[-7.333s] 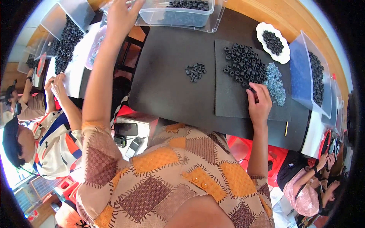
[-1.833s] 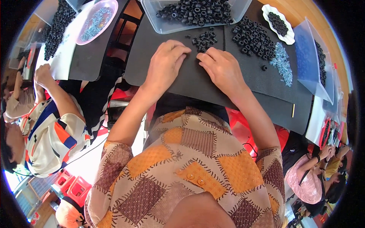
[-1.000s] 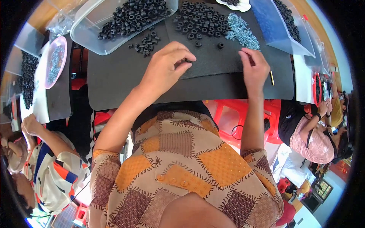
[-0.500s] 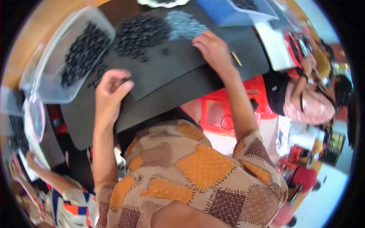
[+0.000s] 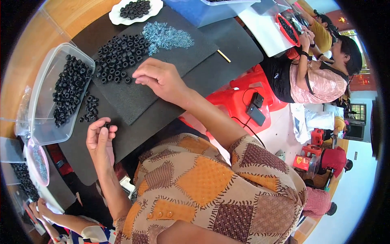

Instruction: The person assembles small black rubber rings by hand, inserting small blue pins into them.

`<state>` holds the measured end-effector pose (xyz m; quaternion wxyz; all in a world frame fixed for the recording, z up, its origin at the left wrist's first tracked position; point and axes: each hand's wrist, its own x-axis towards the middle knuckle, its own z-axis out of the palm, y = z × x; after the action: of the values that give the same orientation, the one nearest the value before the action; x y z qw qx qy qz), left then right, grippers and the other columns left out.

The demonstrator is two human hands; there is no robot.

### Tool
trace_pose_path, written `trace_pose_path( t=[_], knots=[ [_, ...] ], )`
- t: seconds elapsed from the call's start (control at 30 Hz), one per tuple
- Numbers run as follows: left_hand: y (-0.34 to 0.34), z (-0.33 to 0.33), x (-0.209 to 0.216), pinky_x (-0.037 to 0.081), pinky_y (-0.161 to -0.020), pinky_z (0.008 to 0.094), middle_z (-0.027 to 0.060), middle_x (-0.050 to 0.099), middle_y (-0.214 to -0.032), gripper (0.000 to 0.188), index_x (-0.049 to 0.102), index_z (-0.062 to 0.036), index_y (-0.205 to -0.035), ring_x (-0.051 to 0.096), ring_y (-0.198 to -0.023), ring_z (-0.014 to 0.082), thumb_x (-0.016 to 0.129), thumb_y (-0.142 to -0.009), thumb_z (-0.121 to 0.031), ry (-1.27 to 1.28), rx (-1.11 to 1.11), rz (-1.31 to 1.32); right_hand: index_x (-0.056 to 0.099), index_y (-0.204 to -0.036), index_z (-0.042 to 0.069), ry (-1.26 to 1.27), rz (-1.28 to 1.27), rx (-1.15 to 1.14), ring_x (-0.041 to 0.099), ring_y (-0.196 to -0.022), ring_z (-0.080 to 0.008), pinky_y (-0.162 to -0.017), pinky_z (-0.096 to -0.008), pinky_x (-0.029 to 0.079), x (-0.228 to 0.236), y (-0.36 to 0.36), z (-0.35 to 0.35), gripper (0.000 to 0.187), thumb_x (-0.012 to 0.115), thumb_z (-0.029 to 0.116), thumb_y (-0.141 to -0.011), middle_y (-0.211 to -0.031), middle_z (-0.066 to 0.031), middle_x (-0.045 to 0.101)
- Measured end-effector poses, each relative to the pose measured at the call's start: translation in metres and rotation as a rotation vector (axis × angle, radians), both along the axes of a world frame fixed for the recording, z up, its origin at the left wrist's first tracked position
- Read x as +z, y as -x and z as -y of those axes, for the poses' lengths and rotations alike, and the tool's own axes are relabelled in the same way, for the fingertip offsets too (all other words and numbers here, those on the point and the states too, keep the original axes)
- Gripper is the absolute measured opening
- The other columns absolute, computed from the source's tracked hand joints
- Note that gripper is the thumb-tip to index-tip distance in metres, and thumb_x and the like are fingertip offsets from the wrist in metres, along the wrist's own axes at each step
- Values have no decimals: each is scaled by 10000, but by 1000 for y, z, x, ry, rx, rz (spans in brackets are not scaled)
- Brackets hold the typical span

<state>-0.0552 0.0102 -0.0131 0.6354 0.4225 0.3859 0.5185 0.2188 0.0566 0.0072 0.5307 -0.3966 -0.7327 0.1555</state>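
My left hand (image 5: 100, 142) pinches a small black ring-shaped part (image 5: 107, 125) between thumb and fingers, low in front of the clear plastic box. My right hand (image 5: 162, 81) is closed, thumb against fingertips, just beside the near edge of a pile of black ring-shaped parts (image 5: 120, 55). Whatever lies between its fingertips is too small to make out. Both that pile and a heap of tiny clear bluish pieces (image 5: 167, 37) rest on a dark foam mat (image 5: 136, 107). A few more black parts (image 5: 90, 107) lie between the box and my left hand.
The clear box (image 5: 38, 118), full of black parts, stands at the left. A scalloped white plate (image 5: 115, 18) and a blue bin (image 5: 195, 12) are at the back. A thin stick (image 5: 224, 56) lies by the mat. A red stool (image 5: 235, 101) stands right; co-workers sit on both sides.
My right hand has moved left from the bluish heap to the black pile's edge. My left hand has drawn back toward me, still pinching a black part. The view has shifted too.
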Motion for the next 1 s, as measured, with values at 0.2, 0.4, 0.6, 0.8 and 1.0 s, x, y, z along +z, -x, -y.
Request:
trace_pose_path(
  t=[0.2,0.4,0.6,0.8,1.0],
  knots=[
    [8,1,-10,466,-749,213,120,600,-1231,191,616,-48,-1134,585,-859,122,618,-944,-33,4,-101,172,668,-934,39,-40,53,-129,682,-757,-218,-651,-311,555,0,-3,4,88,692,16,-853,-896,-88,635],
    [22,1,-27,461,-822,215,65,581,-1165,187,578,-59,-1146,553,-921,124,621,-964,-60,-113,-135,211,641,-907,96,-121,174,-220,643,-748,-296,-628,-398,541,-6,8,5,39,637,120,-875,-874,-68,590],
    [26,-6,-29,484,-768,198,110,613,-1228,228,576,-12,-1217,582,-932,108,563,-1011,-110,-36,-97,200,647,-937,85,-169,250,-282,653,-746,-277,-618,-380,550,-3,1,5,80,632,74,-860,-893,-65,602],
    [29,2,-32,490,-797,203,136,586,-1321,293,586,34,-1254,589,-977,118,564,-1012,-129,-115,13,-5,647,-938,72,-174,223,-248,643,-761,-281,-648,-380,551,-10,7,5,94,612,78,-851,-878,-81,595],
    [14,20,-2,497,-806,234,116,666,-1150,199,654,12,-1111,631,-934,137,597,-976,-122,46,-9,-48,659,-906,82,-226,362,-292,637,-828,-305,-714,-409,540,-3,3,12,58,612,95,-874,-880,-106,637]
  ],
)
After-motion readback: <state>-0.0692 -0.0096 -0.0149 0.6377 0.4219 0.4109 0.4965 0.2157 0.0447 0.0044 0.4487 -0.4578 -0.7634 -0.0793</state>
